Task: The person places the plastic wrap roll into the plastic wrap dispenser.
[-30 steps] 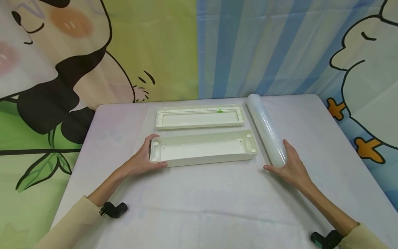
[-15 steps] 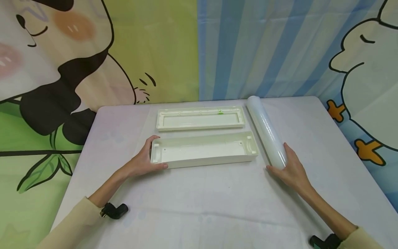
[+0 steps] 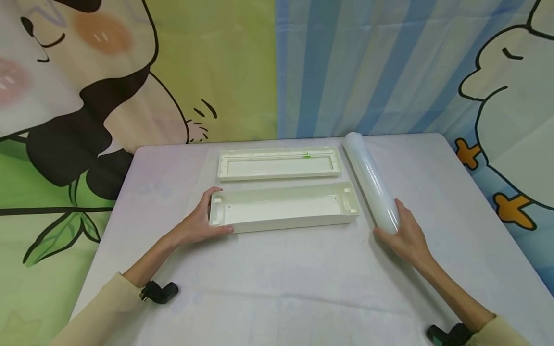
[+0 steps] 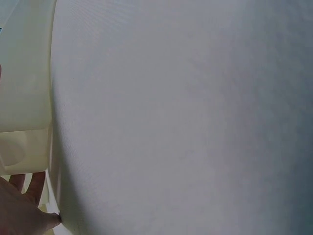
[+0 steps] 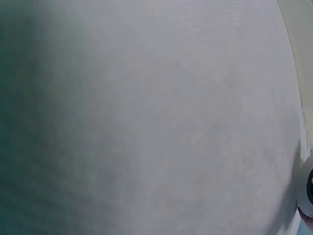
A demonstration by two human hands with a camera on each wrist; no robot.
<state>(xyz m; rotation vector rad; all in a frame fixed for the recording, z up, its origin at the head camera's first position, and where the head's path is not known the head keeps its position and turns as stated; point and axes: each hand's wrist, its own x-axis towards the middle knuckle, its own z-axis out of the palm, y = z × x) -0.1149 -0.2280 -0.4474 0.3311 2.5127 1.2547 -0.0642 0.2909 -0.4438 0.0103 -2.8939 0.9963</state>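
Note:
A long, open-topped white plastic box [image 3: 294, 223] lies across the middle of the table. My left hand [image 3: 196, 221] grips its left end, fingers behind and thumb along the front wall. Behind the box is a matching shallow lid [image 3: 277, 167], inner side up, with a small green piece [image 3: 307, 155] on its back edge. To the right, a roll of clear plastic wrap [image 3: 372, 182] lies slanted. My right hand [image 3: 407, 238] holds its near end between thumb and fingers. In the right wrist view, only the roll's hollow end [image 5: 304, 191] shows at the edge.
A white cloth covers the table [image 3: 277, 288]. A cartoon-printed curtain [image 3: 225, 72] hangs right behind it and down both sides. Black wrist cameras [image 3: 159, 292] sit on both wrists above the cloth.
My right thumb has moved in against the wrap roll from slightly off its side. The left hand, box and lid stay in place; the head view has shifted slightly.

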